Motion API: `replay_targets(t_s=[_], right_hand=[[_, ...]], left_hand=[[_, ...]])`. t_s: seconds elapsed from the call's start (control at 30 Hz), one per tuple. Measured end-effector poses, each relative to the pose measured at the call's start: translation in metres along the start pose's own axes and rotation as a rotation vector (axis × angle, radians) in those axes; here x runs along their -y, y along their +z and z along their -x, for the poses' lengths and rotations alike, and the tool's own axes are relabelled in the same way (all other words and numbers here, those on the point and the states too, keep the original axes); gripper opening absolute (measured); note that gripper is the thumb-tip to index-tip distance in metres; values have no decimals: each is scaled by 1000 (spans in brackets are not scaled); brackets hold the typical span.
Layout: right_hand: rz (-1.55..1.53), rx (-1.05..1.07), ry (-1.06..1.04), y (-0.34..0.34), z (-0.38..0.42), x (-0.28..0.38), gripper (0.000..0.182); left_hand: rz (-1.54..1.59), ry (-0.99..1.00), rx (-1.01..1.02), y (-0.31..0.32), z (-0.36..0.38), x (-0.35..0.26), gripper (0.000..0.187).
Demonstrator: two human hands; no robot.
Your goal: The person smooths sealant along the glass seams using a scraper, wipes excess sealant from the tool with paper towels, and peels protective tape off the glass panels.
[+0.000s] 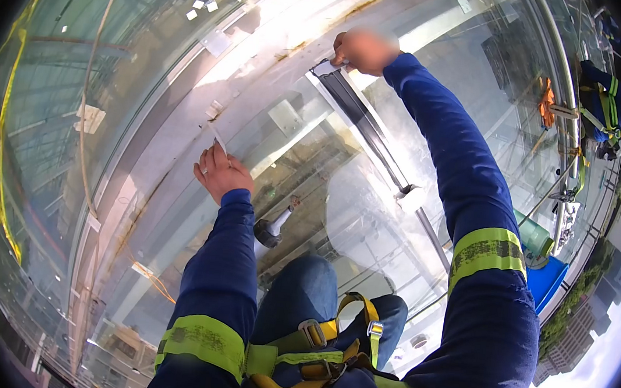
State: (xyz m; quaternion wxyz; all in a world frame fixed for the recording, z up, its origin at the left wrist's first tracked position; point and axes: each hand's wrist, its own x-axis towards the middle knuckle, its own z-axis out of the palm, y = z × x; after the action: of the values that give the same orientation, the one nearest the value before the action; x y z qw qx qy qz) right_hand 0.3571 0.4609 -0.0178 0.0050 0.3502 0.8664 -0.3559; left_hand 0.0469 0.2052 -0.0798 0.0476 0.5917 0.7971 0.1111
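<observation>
My left hand (225, 175) is closed, its fingertips pinched around a thin white strip (216, 137) that points up over the pale metal ledge (185, 102). Farther up and to the right, my right hand (367, 51) is blurred and closed on a small white piece (325, 68). That piece sits at the upper end of a long dark channel (361, 117) with pale edges, which slants down to the right across the glass. Below my left hand a sealant gun or similar dark-and-white nozzled tool (272, 229) lies near my knee.
A yellow harness strap (328, 332) crosses my lap. Large glass panels (46, 97) surround me. At right are a metal rail (567, 83), a green cylinder (536, 234), a blue tray (545, 281) and a co-worker in a harness (613, 110). A cable (91, 101) hangs at left.
</observation>
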Motion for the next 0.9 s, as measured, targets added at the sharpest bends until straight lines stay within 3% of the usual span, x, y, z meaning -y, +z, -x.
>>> replay_targets(t_s=[0.73,0.9], right_hand=[[146,28,23,13,8,-5,31],[131,36,37,15,14,-3,29]], left_hand=[[-15,39,-64,1,0,1,33],[13,-24,51,1,0,2,43]])
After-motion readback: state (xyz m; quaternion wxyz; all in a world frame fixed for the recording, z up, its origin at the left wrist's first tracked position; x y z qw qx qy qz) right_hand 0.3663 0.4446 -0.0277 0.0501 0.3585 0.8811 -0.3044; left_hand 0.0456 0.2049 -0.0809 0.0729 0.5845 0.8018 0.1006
